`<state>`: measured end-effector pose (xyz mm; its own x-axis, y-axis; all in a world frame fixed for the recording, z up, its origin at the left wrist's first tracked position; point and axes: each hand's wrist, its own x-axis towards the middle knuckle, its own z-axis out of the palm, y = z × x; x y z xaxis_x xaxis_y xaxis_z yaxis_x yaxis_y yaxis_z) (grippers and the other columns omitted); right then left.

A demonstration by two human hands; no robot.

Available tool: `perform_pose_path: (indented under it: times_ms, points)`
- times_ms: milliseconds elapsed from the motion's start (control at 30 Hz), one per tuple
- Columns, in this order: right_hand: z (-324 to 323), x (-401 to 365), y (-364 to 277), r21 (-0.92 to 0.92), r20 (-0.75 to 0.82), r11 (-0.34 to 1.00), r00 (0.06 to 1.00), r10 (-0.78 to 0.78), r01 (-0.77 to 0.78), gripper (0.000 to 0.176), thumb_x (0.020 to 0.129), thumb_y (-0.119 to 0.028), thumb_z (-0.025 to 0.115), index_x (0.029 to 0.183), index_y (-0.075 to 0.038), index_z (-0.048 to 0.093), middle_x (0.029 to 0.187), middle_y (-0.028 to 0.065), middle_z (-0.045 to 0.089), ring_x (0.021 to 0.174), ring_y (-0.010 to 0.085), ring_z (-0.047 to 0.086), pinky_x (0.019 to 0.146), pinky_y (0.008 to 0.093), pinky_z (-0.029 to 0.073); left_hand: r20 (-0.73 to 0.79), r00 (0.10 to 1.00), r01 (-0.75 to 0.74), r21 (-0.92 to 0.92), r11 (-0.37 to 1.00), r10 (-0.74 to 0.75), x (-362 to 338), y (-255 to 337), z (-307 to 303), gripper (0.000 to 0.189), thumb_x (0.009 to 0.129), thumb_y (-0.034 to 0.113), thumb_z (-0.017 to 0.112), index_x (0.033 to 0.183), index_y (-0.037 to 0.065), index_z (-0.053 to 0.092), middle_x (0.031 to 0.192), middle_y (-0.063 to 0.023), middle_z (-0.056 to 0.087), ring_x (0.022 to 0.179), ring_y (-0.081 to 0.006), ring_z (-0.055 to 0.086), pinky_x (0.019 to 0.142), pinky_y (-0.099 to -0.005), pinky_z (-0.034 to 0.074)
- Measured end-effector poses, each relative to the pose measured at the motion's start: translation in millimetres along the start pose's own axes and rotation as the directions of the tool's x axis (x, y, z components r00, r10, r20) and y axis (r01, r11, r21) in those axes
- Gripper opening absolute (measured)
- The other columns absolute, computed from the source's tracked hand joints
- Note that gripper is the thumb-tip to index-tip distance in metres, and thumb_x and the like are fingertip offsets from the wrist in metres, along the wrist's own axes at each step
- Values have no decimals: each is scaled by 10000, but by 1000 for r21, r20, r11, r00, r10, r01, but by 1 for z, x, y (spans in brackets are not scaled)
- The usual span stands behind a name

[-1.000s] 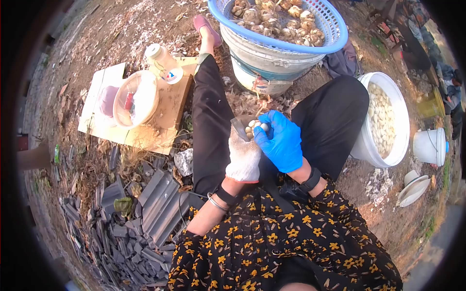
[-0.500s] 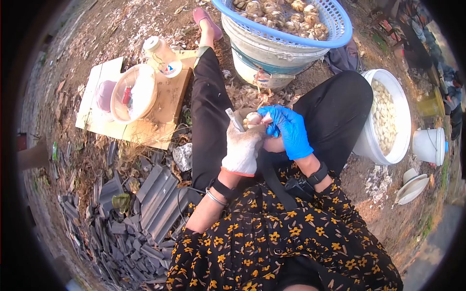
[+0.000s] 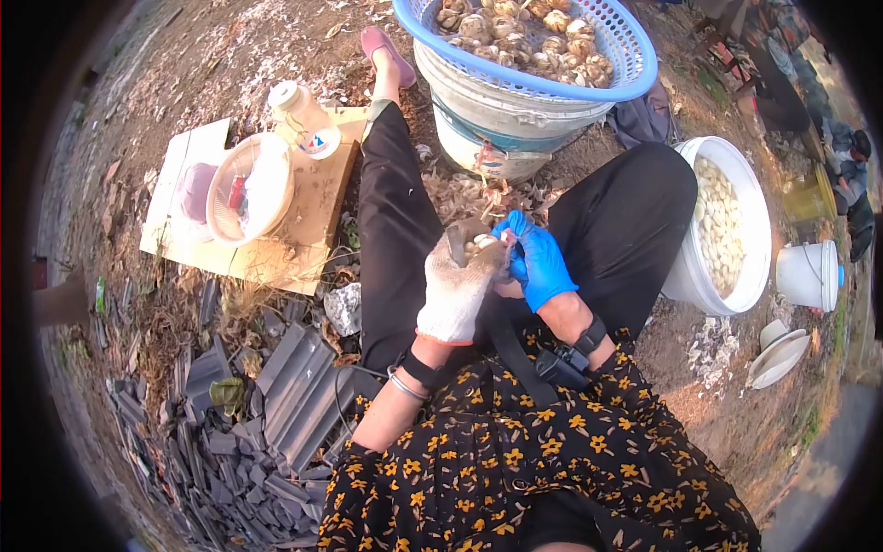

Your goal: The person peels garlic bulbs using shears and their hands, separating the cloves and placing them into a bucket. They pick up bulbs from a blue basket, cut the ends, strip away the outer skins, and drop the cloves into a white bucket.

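Note:
My left hand (image 3: pixel 452 293), in a whitish work glove with a grey palm, is closed around garlic (image 3: pixel 479 246) in front of my lap. Pale cloves show between its fingers. Beside it, touching the garlic, is my right hand (image 3: pixel 543 267) in a blue glove. Its thumb and fingers pinch a pinkish bit at the garlic's side, maybe a clove or skin; I cannot make out which. Beyond my hands, a blue basket (image 3: pixel 637 81) of unpeeled garlic bulbs (image 3: pixel 515 37) rests on a large bucket (image 3: pixel 501 115). Garlic skins (image 3: pixel 464 195) lie before that bucket.
A white bucket (image 3: pixel 762 244) of peeled cloves (image 3: pixel 717 225) stands right of my knee, near a small lidded pail (image 3: pixel 802 276) and a pale hat (image 3: pixel 780 357). At left, cardboard (image 3: pixel 170 221) bears a peach basket (image 3: pixel 285 198) and a jar (image 3: pixel 303 120). Broken tiles (image 3: pixel 299 391) lie nearer.
The view has shifted slightly. My right fingers have moved a little over the garlic, and less of it shows now. My left hand keeps its hold.

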<state>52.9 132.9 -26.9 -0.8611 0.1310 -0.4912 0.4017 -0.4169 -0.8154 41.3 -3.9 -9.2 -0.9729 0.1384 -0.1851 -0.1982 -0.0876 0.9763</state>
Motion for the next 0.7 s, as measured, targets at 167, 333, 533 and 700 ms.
perform_pose_path:
  times_ms: [167, 333, 533, 700]
  points:
    - [-2, -1, -1, 35, 0, 999, 1000, 9, -9, 57, 910, -138, 617, 895, -107, 662, 773, -61, 591, 618, 31, 453, 541, 187, 354, 42, 989, -148, 210, 966, 142, -5, 9, 3, 246, 852, 89, 728, 1074, 9, 659, 906, -26, 656, 805, -84, 611, 713, -250, 513]
    - [-2, 4, -3, -43, -63, 997, 996, -61, 58, 118, 908, -189, 651, 861, -86, 683, 722, -36, 619, 625, 48, 534, 531, 234, 395, 116, 969, -244, 306, 920, 218, -4, -3, 2, 262, 832, 94, 743, 1078, 32, 676, 881, -59, 649, 783, -125, 636, 688, -269, 516]
    - [-9, 3, -18, -729, 99, 600, 918, -384, 329, 385, 926, -343, 628, 722, -19, 665, 597, 139, 606, 535, 235, 587, 547, 361, 450, 291, 898, -440, 606, 663, 330, -6, 12, -1, 184, 804, 163, 721, 973, 98, 690, 825, -115, 629, 708, -332, 658, 609, -396, 521]
    - [-17, 13, -6, -804, 127, 503, 918, -377, 318, 435, 930, -407, 606, 731, -28, 684, 612, 171, 604, 563, 291, 616, 566, 386, 469, 359, 801, -592, 597, 542, 479, -2, 4, -2, 110, 800, 128, 707, 900, 87, 687, 775, -90, 631, 626, -271, 654, 547, -363, 515]
